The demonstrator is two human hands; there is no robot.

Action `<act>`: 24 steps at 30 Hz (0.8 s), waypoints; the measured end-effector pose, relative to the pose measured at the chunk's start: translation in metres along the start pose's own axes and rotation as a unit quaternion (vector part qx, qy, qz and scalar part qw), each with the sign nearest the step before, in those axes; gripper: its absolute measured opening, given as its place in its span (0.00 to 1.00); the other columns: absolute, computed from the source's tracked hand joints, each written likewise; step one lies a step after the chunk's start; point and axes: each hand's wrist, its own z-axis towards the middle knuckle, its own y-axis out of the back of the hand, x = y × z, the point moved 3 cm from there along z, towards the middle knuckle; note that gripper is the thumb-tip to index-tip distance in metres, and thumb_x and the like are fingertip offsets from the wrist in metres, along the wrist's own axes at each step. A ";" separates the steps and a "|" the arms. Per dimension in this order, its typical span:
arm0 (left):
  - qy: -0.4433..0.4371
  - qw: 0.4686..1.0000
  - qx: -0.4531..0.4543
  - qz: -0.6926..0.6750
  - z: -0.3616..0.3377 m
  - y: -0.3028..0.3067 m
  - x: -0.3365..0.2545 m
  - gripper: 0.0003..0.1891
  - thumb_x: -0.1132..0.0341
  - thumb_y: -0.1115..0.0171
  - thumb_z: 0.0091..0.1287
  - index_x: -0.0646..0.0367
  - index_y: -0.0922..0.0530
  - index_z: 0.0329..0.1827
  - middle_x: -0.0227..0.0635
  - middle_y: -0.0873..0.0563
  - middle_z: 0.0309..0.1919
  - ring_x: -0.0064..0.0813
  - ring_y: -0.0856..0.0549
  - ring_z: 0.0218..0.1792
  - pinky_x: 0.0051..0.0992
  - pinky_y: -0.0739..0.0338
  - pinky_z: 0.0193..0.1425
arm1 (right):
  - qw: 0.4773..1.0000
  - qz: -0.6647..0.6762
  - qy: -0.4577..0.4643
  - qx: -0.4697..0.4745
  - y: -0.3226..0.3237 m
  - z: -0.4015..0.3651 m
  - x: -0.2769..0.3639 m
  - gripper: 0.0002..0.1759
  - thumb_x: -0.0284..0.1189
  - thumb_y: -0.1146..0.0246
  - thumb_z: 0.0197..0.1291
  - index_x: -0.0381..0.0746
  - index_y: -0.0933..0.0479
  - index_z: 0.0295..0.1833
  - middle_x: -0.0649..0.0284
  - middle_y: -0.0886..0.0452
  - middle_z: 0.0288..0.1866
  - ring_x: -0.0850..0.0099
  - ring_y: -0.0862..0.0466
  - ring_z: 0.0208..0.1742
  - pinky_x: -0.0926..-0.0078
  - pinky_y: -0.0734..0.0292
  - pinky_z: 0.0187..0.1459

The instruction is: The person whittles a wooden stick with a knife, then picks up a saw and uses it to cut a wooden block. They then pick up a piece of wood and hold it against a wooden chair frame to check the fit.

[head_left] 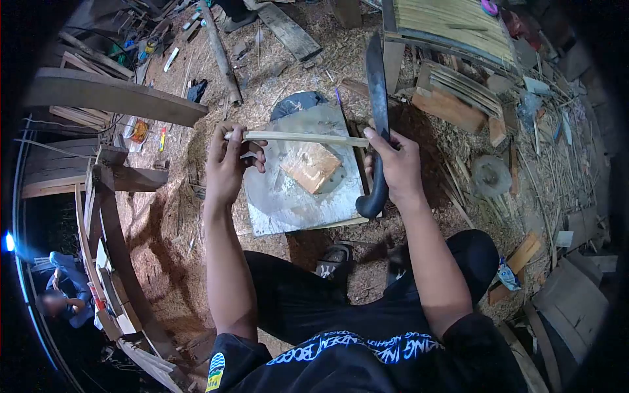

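A thin pale bamboo strip (301, 137) spans level between my two hands. My left hand (228, 160) pinches its left end between thumb and fingers. My right hand (401, 167) is closed around a machete (377, 85), its dark blade pointing away from me and its curved black handle end (372, 206) toward me. The right thumb also presses on the strip's right end, beside the machete. Below the strip, a square wooden block (311, 167) lies on a worn whitish board (267, 213). Part of the block's far edge is hidden by the strip.
Shavings cover the ground (164, 229). A curved timber beam (118, 95) and a wooden frame (118, 229) stand at left. Stacked wood pieces (452, 108) and a slatted panel (452, 29) lie at right. Another person (69, 295) is at far left.
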 end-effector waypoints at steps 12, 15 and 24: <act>0.043 0.996 0.071 0.033 0.016 -0.010 0.015 0.07 0.64 0.43 0.80 0.59 0.26 0.47 0.39 0.15 0.36 0.25 0.16 0.29 0.25 0.20 0.34 | 0.999 0.019 0.005 -0.031 0.022 0.007 0.000 0.10 0.25 0.30 0.65 0.31 0.18 0.48 0.66 0.19 0.26 0.78 0.19 0.23 0.77 0.22 0.24; 0.071 0.980 0.116 0.143 0.020 -0.007 0.025 0.08 0.67 0.35 0.74 0.61 0.22 0.40 0.34 0.16 0.31 0.22 0.18 0.29 0.24 0.22 0.34 | 0.998 -0.053 0.025 -0.003 0.030 0.013 0.002 0.23 0.22 0.31 0.65 0.29 0.23 0.65 0.68 0.19 0.33 0.81 0.20 0.28 0.80 0.23 0.27; 0.138 0.884 0.280 0.349 0.025 -0.051 0.053 0.12 0.64 0.31 0.72 0.59 0.11 0.53 0.28 0.12 0.29 0.14 0.18 0.29 0.21 0.26 0.31 | 0.990 -0.131 0.050 -0.015 0.038 0.017 -0.003 0.08 0.27 0.32 0.67 0.31 0.17 0.37 0.65 0.19 0.23 0.80 0.21 0.22 0.80 0.25 0.24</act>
